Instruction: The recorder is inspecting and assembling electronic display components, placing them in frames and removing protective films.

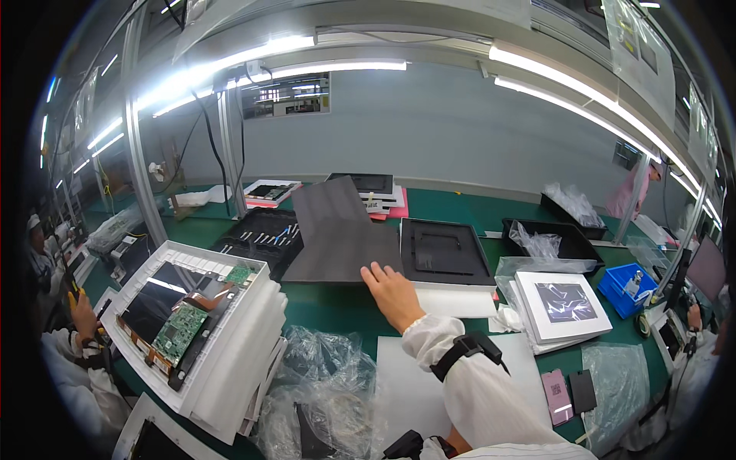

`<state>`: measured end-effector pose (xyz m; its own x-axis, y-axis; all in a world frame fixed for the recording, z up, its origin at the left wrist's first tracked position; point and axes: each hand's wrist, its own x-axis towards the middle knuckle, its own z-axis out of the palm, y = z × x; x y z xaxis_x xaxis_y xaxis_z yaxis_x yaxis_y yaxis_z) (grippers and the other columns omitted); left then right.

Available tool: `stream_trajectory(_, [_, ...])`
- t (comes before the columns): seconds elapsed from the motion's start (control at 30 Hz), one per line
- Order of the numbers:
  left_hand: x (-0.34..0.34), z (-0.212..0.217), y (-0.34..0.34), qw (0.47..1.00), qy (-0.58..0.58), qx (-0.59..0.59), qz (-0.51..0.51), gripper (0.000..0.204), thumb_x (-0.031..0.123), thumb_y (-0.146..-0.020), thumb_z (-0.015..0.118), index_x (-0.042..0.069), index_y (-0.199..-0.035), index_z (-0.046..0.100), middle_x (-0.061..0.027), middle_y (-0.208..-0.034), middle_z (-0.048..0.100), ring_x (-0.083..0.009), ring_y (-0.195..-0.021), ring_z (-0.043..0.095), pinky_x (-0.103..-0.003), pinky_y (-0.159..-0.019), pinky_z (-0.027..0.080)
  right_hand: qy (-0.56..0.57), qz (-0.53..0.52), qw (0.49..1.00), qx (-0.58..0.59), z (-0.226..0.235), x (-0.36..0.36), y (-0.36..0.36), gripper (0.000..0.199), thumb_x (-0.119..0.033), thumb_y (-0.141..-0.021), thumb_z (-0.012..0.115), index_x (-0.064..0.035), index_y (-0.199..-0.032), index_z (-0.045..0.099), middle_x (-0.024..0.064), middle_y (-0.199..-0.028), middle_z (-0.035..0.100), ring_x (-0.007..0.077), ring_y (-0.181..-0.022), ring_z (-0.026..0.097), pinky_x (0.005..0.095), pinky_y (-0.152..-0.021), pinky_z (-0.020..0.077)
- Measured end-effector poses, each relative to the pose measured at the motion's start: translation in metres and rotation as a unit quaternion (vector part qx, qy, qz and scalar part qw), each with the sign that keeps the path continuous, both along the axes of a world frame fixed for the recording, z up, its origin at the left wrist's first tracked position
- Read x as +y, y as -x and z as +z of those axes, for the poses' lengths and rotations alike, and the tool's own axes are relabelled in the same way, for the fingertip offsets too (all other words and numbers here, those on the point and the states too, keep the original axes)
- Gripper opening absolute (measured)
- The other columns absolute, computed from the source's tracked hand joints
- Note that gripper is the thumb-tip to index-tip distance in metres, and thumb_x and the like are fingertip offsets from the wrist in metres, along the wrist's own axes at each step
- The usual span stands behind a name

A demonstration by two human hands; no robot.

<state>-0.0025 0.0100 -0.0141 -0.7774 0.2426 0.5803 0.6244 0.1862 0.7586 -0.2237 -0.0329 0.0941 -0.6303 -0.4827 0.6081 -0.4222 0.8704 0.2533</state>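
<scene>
My right hand point(392, 295) reaches across the bench with its fingers stretched out, the tips at the near edge of a dark grey sheet point(345, 245). The sheet is creased; its far left part slants up and the rest lies low. Right beside it is a black rectangular tray-like frame point(447, 253) on a white stack. Of my left hand only a strip of skin point(458, 441) shows at the lower edge, near a black wrist strap; its fingers are hidden. A white board point(406, 383) lies under my right forearm.
At left, stacked white frames point(230, 376) carry a panel with a green circuit board point(181, 334). Crumpled clear plastic point(322, 376) is beside them. At right are a white framed panel stack point(540, 307), a blue bin point(627, 290) and a pink phone-like slab point(557, 397). Co-workers sit on both sides.
</scene>
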Motion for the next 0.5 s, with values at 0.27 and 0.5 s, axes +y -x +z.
stream_trajectory(0.27, [-0.001,-0.001,0.0,1.0,-0.002,-0.006,-0.002,0.066,0.017,-0.067,0.08,0.007,-0.123,0.046,-0.0242,-0.135,0.037,-0.0416,-0.121,0.041,-0.045,-0.101,0.036,0.002,0.058,0.991,-0.117,-0.042,-0.03,-0.017,0.047,-0.003,-0.078,0.059,-0.0037,-0.124,0.049,0.012,-0.119,0.056,0.0268,-0.096,0.061,0.0334,-0.072,0.0551])
stream_trajectory(0.5, [-0.003,0.004,0.001,1.0,0.003,-0.002,-0.009,0.068,0.018,-0.068,0.081,0.007,-0.124,0.044,-0.0244,-0.135,0.037,-0.0415,-0.122,0.041,-0.045,-0.102,0.035,0.073,0.15,0.949,-0.267,-0.042,-0.026,-0.023,0.031,-0.024,-0.084,0.064,-0.0067,-0.109,0.058,0.0136,-0.104,0.061,0.0335,-0.092,0.063,0.0422,-0.077,0.0511])
